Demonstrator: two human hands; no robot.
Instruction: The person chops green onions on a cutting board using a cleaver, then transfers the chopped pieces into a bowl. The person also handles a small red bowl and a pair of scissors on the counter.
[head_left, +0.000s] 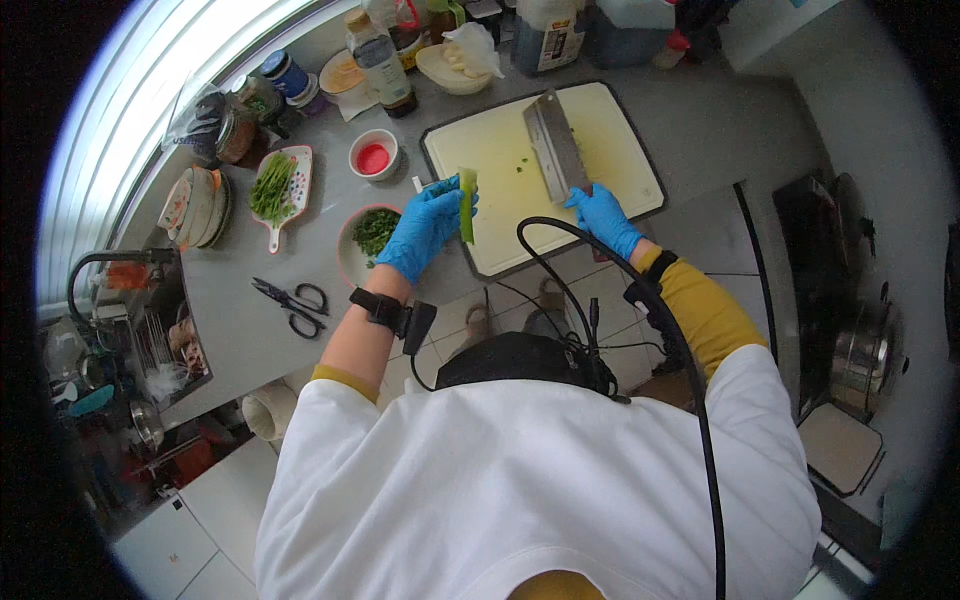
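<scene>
In a blue glove, my left hand (429, 229) grips a piece of green vegetable (466, 206) over the left edge of a pale cutting board (502, 240). My right hand (604, 219), also gloved in blue, holds a cleaver (553, 150) by its handle, the broad blade lying over the board. Small green bits dot the board. Beneath and left of my left hand is a bowl (346, 259) of chopped greens (375, 231). A small white cup (375, 174) with a red inside stands beyond it.
Black-handled scissors (296, 306) lie on the grey counter. A patterned dish (302, 176) holds cut green stems (274, 187). Stacked bowls (196, 206) stand by the sink (196, 382). Bottles (381, 64), jars and a bowl of garlic (454, 75) line the back. A black cable (675, 330) hangs across the right forearm.
</scene>
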